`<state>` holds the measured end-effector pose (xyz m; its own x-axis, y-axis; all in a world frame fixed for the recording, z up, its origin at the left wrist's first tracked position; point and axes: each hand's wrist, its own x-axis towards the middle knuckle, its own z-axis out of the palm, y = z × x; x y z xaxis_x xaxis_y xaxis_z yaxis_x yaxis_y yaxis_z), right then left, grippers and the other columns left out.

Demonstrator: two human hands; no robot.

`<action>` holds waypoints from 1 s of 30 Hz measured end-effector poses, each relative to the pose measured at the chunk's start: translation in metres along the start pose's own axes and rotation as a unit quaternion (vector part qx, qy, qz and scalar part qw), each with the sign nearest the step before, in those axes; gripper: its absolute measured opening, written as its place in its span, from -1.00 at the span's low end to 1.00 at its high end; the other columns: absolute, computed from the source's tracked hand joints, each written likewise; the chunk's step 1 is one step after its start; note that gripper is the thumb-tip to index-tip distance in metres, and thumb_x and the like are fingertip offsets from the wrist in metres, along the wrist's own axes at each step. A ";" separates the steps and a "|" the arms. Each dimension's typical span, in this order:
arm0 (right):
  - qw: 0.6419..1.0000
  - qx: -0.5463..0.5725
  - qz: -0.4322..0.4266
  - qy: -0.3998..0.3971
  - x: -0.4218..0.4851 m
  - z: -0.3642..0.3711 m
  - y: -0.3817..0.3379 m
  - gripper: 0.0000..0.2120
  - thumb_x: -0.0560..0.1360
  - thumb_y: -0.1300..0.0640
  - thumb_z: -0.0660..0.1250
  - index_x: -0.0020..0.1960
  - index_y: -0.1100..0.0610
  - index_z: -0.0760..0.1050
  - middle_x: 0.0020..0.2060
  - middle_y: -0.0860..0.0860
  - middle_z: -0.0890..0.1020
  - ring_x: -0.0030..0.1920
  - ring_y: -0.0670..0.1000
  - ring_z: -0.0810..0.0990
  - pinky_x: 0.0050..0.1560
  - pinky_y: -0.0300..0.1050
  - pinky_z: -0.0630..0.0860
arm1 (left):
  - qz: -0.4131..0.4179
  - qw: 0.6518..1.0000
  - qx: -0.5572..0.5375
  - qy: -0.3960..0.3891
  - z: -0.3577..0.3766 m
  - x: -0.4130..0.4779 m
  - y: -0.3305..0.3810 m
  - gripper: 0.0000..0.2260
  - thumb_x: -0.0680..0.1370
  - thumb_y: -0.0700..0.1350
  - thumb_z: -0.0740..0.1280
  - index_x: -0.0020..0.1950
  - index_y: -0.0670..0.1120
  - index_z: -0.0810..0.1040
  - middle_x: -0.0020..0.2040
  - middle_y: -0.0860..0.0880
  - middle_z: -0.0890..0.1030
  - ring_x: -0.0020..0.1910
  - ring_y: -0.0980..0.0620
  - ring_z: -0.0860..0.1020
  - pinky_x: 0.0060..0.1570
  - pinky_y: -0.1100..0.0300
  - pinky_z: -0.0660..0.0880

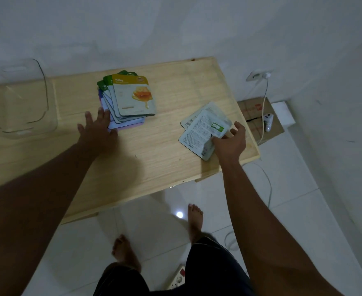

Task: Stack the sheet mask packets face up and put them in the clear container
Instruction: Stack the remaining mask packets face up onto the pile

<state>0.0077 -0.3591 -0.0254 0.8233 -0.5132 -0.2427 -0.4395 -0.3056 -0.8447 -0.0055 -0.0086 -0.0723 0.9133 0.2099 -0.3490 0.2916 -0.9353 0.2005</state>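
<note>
A fanned stack of face-up sheet mask packets (130, 101) lies on the wooden table (165, 163), a yellow honey packet on top. My left hand (97, 130) rests flat and spread at the stack's lower left corner, fingertips touching it. To the right lie face-down packets (201, 128), white backs with small print showing. My right hand (231, 141) grips the lower right edge of the top face-down packet. The clear container (24, 99) stands at the table's left end.
A cardboard box (263, 122) with a white game controller (268, 121) sits on the floor right of the table. A cable (265, 99) hangs from a wall socket. A power strip (179, 277) lies on the tiled floor by my bare feet.
</note>
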 end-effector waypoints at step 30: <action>0.923 -0.144 -0.173 -0.313 -0.057 0.230 -0.168 -0.77 0.41 0.12 0.51 -0.15 0.27 0.55 -0.10 0.19 0.65 0.02 0.15 0.64 0.09 0.00 0.58 | 0.004 0.999 -0.042 -0.025 -0.001 0.005 -0.007 -0.34 0.59 0.06 0.18 0.59 -0.03 -0.09 0.62 -0.04 -0.07 0.56 -0.29 -0.15 0.42 -0.36 -0.02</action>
<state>0.1175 -0.0945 0.0205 0.9385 0.1914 -0.2875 -0.1152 -0.6112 -0.7830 -0.0030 -0.0010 -0.0749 0.9011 0.1860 -0.3918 0.3091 -0.9091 0.2792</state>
